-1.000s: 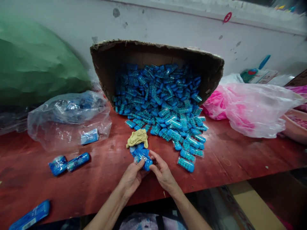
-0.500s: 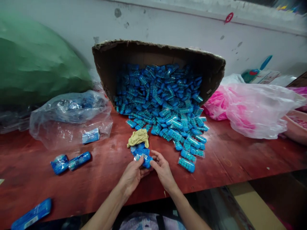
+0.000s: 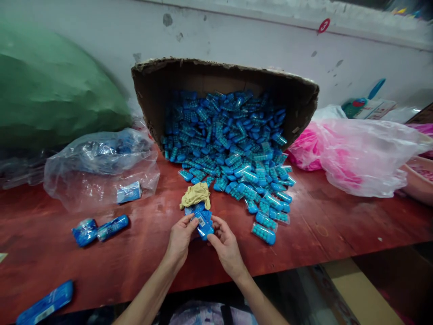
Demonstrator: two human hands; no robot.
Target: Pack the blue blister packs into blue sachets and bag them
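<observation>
At the near left corner of the tabletop (image 3: 338,225) a long blue packet (image 3: 43,303) is seen lying flat, and further in, two short blue packets (image 3: 99,229) lie end to end. Behind these, toward the far left edge, a clear plastic bag (image 3: 101,169) is slumped against a large green bundle (image 3: 50,90). Near the middle of the front edge, the left hand (image 3: 179,239) is observed with its fingers (image 3: 189,222) pinched onto the left side of a small stack of blue packets (image 3: 203,221), which rests on the tabletop just in front of a crumpled yellow cloth (image 3: 195,195). The right hand (image 3: 227,246) is set against the stack's right side, its fingers curled and closed on it. The stack is thus clamped between both hands. The packets are judged to be light, film-wrapped and slippery, stiff enough across their short faces but liable to slide over one another; hold is best taken on the two opposite long sides, squeezed evenly. Behind the stack, at the far edge, a tipped cardboard box (image 3: 304,97) is seen spilling a heap of loose blue packets (image 3: 233,149) forward onto the tabletop. Toward the right edge, a pink plastic bag (image 3: 355,153) lies well apart from the hands, with a pink basin (image 3: 417,180) partly seen beyond it.
</observation>
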